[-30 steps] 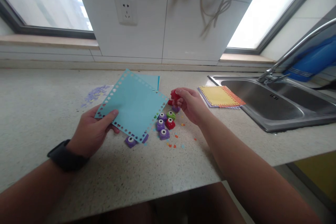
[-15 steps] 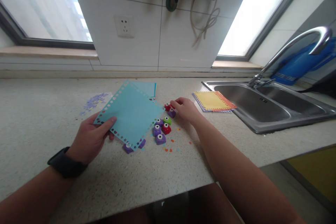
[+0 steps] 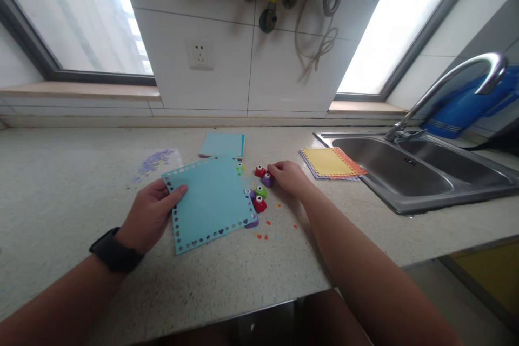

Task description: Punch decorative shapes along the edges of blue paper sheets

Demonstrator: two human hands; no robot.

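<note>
My left hand (image 3: 152, 213) grips the left edge of a light blue sheet of paper (image 3: 211, 203), thumb on top. Star and heart shapes are punched along the sheet's borders. My right hand (image 3: 290, 177) is closed, fingertips together beside a red craft punch (image 3: 260, 171) and a purple craft punch (image 3: 266, 179); anything inside the fingers is hidden. Nearer to me, a green craft punch (image 3: 260, 191) and another red craft punch (image 3: 260, 204) stand by the sheet's right edge. The sheet partly covers more purple punches.
Behind the sheet lies a stack of blue paper (image 3: 222, 144). Yellow and orange punched sheets (image 3: 327, 162) rest beside the steel sink (image 3: 389, 194). Purple paper bits (image 3: 154, 162) are heaped at left; orange bits (image 3: 265, 237) are scattered in front of the punches.
My left hand has turned the blue sheet so its lower edge faces me, uncovering the stack behind and covering several purple punches. My right hand stays by the red and purple punches.
</note>
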